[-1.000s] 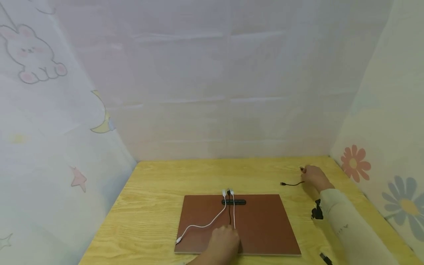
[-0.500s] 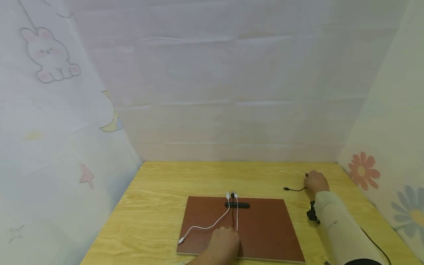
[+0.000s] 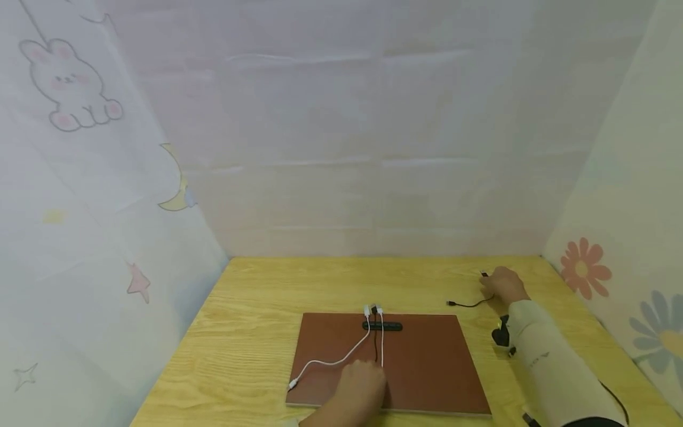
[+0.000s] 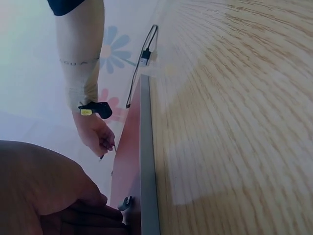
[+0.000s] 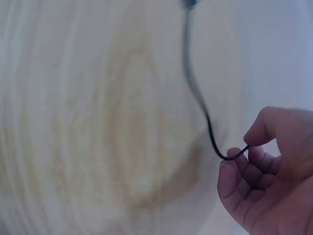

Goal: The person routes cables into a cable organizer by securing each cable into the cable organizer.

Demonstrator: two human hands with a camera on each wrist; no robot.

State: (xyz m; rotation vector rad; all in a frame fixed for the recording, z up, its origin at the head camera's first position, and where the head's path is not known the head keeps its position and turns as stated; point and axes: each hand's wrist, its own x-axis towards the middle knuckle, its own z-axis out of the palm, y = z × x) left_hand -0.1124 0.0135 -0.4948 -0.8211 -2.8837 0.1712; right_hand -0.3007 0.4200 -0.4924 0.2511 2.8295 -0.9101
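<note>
My right hand (image 3: 504, 284) pinches a short thin black USB cable (image 5: 209, 125) between thumb and fingers, at the table's far right. One cable end points left; its other plug shows at the fingertips in the head view. My left hand (image 3: 358, 385) rests at the front of a brown board (image 3: 427, 367), over a black cable (image 3: 375, 344) and a white cable (image 3: 382, 350). Its fingers look bent, and whether they grip anything is hidden. A small dark piece (image 4: 126, 203) sits by those fingers. Along the board's back lies a black cable holder (image 3: 392, 326) with several cables in it.
Another white cable (image 3: 328, 363) curves to the board's front left corner. A black USB plug (image 3: 529, 418) lies on the wooden table (image 3: 229, 332) near its front right. Patterned sheets (image 3: 331, 148) stand around the table's back and sides.
My right hand has shifted slightly left with the black USB cable, whose free end moved left too. The left hand stays at the front of the board. The head view has shifted a little.
</note>
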